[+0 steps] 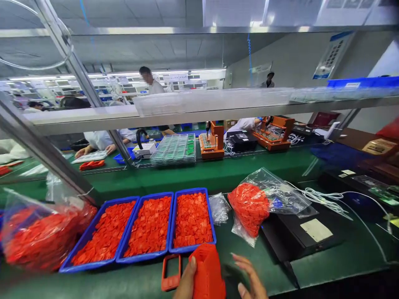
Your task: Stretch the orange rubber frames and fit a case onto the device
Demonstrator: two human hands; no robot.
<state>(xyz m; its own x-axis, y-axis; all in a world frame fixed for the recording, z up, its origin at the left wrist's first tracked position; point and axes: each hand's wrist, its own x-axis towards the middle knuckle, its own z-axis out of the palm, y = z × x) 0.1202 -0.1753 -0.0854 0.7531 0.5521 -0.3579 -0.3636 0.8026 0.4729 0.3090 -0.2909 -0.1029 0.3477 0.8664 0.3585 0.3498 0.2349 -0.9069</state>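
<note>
My left hand (186, 280) grips an orange-red plastic housing (208, 272) at the bottom middle, thumb along its left side. To its right, my right hand (252, 279) is open with fingers apart, slightly blurred and holding nothing I can see. Beside my left hand an orange-red rectangular frame (164, 280) with an opening lies on the green table. Just beyond stand three blue trays filled with small orange-red plastic pieces: a right tray (215, 232), a middle tray (143, 258) and a left tray (89, 267). The lower part of the housing is cut off by the picture edge.
A bag of red pieces (249, 203) leans by a black box (299, 236) with white cables (327, 195). Another full bag (40, 236) sits at the left. A metal shelf beam (187, 118) crosses ahead. Behind it are orange fixtures (215, 141), a clear divided tray (174, 149) and co-workers.
</note>
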